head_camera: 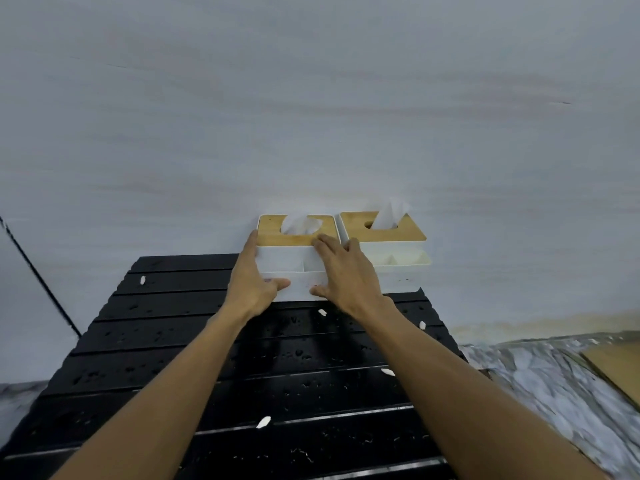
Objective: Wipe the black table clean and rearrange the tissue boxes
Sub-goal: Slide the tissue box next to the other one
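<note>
Two white tissue boxes with bamboo lids stand side by side at the far edge of the black slatted table [180,355], against the wall. My left hand [251,282] holds the left tissue box [289,261] by its left side, thumb across the front. On that box's right part lies my right hand [346,275], with fingers over the lid edge and thumb on the front. The right tissue box [398,258] stands untouched with a tissue sticking up. Water drops and small white scraps [263,422] are scattered over the table.
A pale wall rises right behind the boxes. To the right of the table lies a grey marbled surface [554,386] with a flat brown board [616,368] on it. A dark cable [38,275] runs down the wall at the left.
</note>
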A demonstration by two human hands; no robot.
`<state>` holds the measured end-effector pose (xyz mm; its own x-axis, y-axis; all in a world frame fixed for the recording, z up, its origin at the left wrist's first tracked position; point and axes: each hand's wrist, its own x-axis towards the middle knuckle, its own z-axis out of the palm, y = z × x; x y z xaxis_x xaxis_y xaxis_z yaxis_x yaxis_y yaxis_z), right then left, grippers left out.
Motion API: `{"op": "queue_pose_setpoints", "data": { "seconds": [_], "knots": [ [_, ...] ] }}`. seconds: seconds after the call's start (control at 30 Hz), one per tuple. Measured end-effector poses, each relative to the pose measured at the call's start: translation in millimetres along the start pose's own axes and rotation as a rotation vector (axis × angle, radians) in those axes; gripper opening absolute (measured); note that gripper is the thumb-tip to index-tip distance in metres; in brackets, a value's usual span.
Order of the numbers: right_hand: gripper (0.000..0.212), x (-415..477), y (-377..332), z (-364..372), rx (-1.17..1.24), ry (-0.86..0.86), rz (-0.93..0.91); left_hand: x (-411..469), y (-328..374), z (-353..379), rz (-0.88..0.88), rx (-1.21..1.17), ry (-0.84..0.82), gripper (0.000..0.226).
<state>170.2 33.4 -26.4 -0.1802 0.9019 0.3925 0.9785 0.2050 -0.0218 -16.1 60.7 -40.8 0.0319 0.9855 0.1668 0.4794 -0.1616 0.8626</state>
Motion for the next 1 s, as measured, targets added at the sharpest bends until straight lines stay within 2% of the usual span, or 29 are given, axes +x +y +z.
{"op": "queue_pose_setpoints", "data": {
  "seconds": [0.07,0.17,0.7,1.0],
  "knots": [
    [0.087,-1,2,0,-0.097,0.058,-0.028,1,0,1,0.003,0.000,0.002,0.108],
    [0.087,0,5,3,-0.120,0.088,-0.016,1,0,6,0.008,0.001,0.004,0.109],
    [0.092,6,18,15,-0.013,0.013,0.042,8,0,16,0.028,-0.004,-0.014,0.109],
    [0.111,-17,16,-1,-0.006,-0.059,0.077,-22,20,4,0.044,0.081,-0.013,0.103]
  ]
}}
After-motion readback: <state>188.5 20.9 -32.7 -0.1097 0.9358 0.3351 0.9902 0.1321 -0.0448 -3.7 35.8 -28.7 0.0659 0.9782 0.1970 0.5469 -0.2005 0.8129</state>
